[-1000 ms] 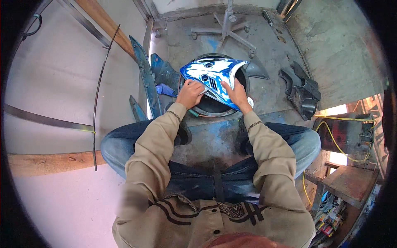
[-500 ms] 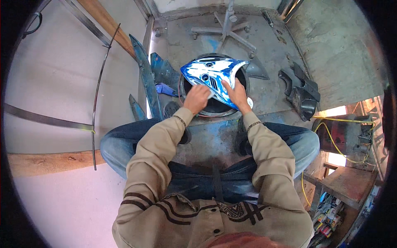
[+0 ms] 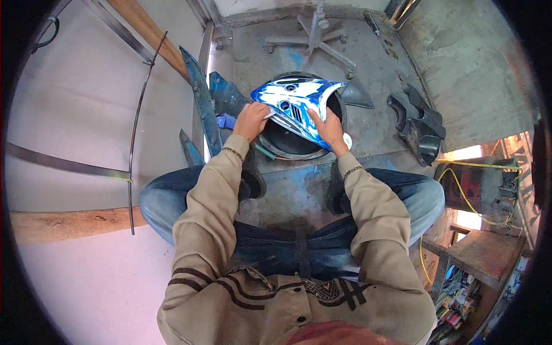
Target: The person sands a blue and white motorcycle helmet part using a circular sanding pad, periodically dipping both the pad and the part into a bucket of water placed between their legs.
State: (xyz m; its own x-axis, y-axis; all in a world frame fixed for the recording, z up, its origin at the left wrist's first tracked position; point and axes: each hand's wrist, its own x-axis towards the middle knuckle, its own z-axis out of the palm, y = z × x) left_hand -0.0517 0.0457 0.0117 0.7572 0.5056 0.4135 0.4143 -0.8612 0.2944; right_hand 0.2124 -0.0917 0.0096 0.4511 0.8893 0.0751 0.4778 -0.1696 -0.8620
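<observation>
A blue-and-white motorcycle fairing panel (image 3: 305, 106), with two round holes and a slotted vent, lies tilted across a round black tub (image 3: 287, 144). My right hand (image 3: 329, 130) grips the panel's right lower edge, thumb on top; the fingers underneath are hidden. At the panel's left end, my left hand (image 3: 250, 121) is closed on a small, thin pale piece (image 3: 270, 114) that pokes out past its fingers and touches the panel's lower edge. Whether it is paper or cloth I cannot tell. A small white round thing (image 3: 347, 141) shows beside my right wrist.
Dark blue panels (image 3: 202, 106) lean by the wall on the left, near a purple-blue cloth (image 3: 226, 121). A wheeled stand base (image 3: 315, 43) is beyond the tub. Black plastic parts (image 3: 422, 126) lie at right; a yellow cable (image 3: 460, 184) hangs near a wooden shelf (image 3: 486, 256).
My left hand has slid left along the panel's lower edge to its left end, uncovering more of the tub. My right hand and the panel stay nearly still.
</observation>
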